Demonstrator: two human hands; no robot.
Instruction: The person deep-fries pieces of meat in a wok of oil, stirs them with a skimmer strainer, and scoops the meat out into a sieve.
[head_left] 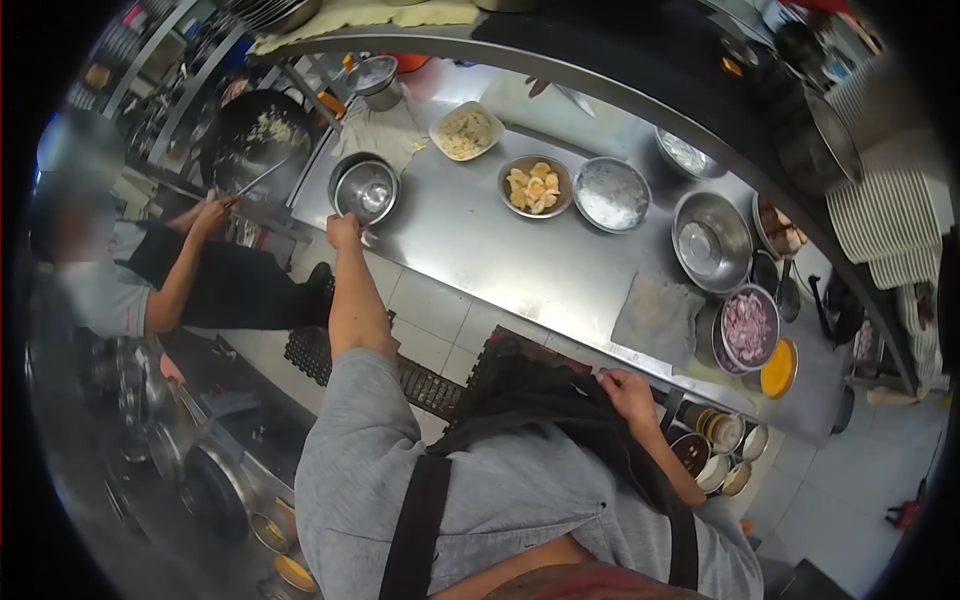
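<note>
My left hand (345,230) reaches out to the left edge of the steel counter, closed on the near rim of a small metal bowl (366,192). This bowl seems to sit in or over a larger metal one, and its inside is shiny. A square white container of fried rice (465,132) stands just beyond it, with a dish of fried eggs (535,187) to the right. Close to my body, my right hand (628,395) has its fingers curled at the edge of my black apron (540,390), apparently pinching the cloth.
A co-worker (190,270) stirs food in a wok (258,135) at the left. On the counter (480,240) are a floury metal plate (612,194), a big steel bowl (711,240), chopped onions (748,328) and a cloth (657,318). A shelf (640,85) arches above.
</note>
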